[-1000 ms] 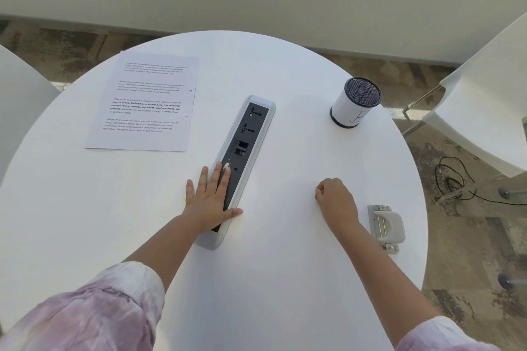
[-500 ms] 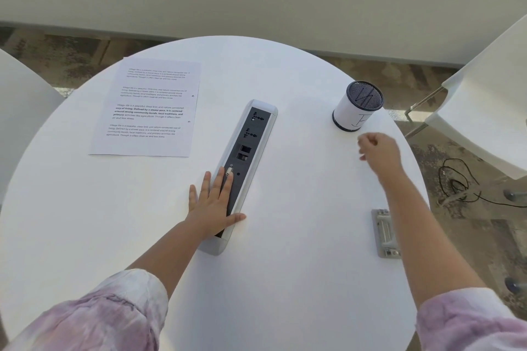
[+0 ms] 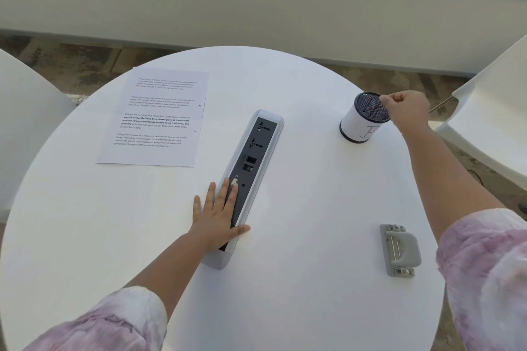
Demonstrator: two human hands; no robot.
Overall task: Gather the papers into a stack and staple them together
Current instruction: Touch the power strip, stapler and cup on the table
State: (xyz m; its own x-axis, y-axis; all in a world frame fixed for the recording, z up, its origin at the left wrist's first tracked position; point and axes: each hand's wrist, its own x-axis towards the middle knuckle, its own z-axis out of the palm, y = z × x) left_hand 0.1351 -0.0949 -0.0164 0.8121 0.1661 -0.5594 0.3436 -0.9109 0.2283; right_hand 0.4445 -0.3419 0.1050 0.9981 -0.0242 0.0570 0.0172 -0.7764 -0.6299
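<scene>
A printed sheet of paper (image 3: 159,117) lies flat at the back left of the round white table (image 3: 299,293); I cannot tell whether more sheets lie under it. A grey stapler-like tool (image 3: 399,251) rests near the table's right front edge. My left hand (image 3: 216,219) lies flat, fingers apart, on the near end of the grey power strip (image 3: 256,148). My right hand (image 3: 407,111) is at the rim of a white cup with a dark mesh inside (image 3: 358,125), fingers pinched together. Whether anything small sits between them is not visible.
White chairs stand at the right (image 3: 496,122) and at the left (image 3: 25,111) of the table. A pale wall runs behind, with patterned floor below it. The power strip runs diagonally across the table's centre.
My right hand has moved from beside the grey tool, away and to the right, up to the cup's rim. My left hand has stayed on the power strip.
</scene>
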